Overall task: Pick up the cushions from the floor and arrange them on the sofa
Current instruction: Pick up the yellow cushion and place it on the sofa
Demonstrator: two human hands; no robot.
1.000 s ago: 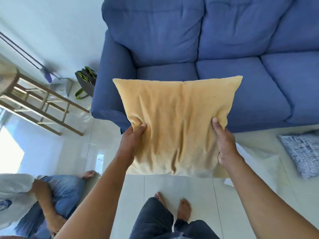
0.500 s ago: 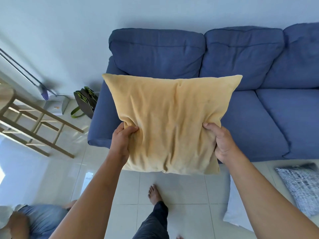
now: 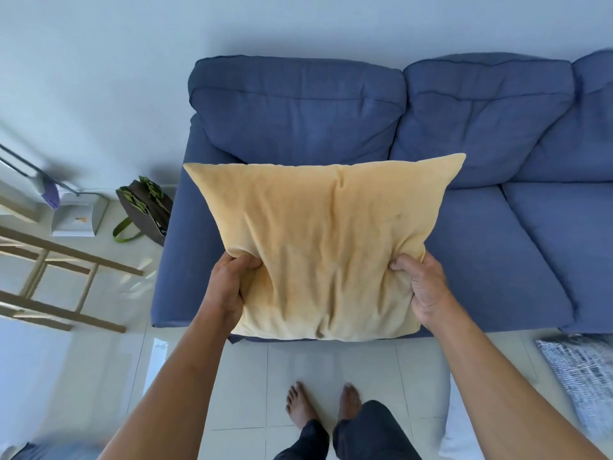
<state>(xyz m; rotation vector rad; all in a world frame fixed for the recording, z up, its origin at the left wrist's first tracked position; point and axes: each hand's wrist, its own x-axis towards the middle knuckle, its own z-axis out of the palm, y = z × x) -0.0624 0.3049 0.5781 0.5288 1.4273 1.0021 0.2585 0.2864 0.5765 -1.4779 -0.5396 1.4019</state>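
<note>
I hold a square yellow cushion out in front of me, above the left seat of the blue sofa. My left hand grips its lower left edge and my right hand grips its lower right edge. The cushion hides most of the left seat. A grey patterned cushion lies on the floor at the right, below the sofa front. Part of a white cushion shows on the floor behind my right forearm.
A wooden stool frame stands at the left. A dark bag with green straps leans against the sofa arm, beside a white dustpan. My bare feet stand on pale tiles close to the sofa front.
I have stepped closer to the sofa and carried the yellow cushion forward over the left seat. Both hands kept their grip on its lower edge.
</note>
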